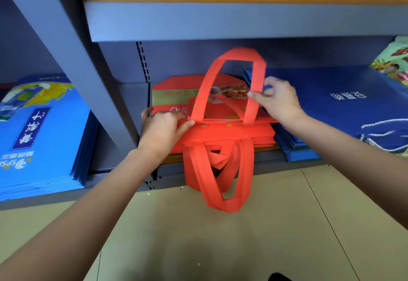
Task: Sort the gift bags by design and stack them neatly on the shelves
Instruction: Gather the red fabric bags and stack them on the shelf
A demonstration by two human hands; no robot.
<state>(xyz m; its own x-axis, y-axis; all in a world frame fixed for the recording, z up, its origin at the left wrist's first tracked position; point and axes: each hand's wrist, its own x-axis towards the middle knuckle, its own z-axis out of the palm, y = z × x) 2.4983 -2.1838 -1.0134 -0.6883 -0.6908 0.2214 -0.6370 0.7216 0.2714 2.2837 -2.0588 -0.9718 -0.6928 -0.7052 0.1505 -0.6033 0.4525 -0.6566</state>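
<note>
The grey metal shelf [220, 23] holds flat stacks side by side: at nine o'clock a pile of light blue gift bags [42, 139] printed with a yellow splash and white characters, in the middle a stack of red fabric gift bags [229, 136], at three o'clock dark blue gift bags [335, 106] with white characters and rope handles, and past them at two o'clock a green bag with a fruit picture [393, 62], only partly in view. The red stack sits at the shelf's front edge, several of its handle loops [220, 181] hanging down over the lip toward six o'clock, above the beige floor [220, 247]. The left hand [161, 130] rests at the stack's nine o'clock corner, thumb and fingers pinching the top red bag's edge. The right hand [278, 99], at the stack's two o'clock, pinches one side of the top bag's red handle [240, 59], which stands up in a loop toward twelve o'clock.
</note>
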